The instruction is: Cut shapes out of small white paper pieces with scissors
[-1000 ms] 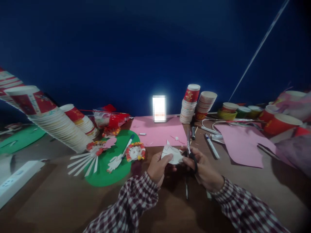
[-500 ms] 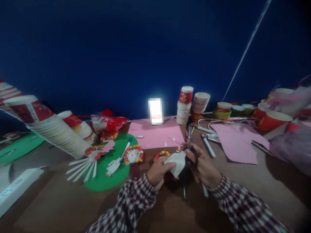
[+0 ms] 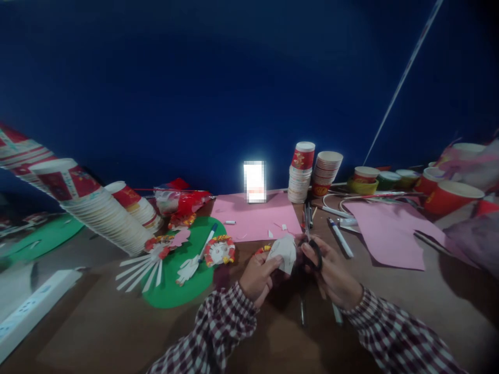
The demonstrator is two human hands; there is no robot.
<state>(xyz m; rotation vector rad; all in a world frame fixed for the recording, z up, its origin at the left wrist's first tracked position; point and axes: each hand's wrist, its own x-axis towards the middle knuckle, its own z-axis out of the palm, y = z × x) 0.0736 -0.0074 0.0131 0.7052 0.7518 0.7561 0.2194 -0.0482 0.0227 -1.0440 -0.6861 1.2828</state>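
Your left fingers (image 3: 273, 265) hide part of the white paper (image 3: 287, 251), and its faint lines are too tiny to make out. Your right fingers (image 3: 310, 253) cover some of the scissors (image 3: 319, 258). Beyond both, the bright rectangle's (image 3: 255, 182) all pixelated; way left of them, the power strip (image 3: 37, 312) runs off frame.

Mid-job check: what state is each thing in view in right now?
Left hand: closed on white paper.
Right hand: gripping scissors.
White paper: held, cut out.
Scissors: pointing forward, blade opening unclear.
Bright panel: lit, upright.
Long left cup stack: nested, leaning.
Middle pink sheet: flat, scraps on top.
Green sheet: flat, partly covered.
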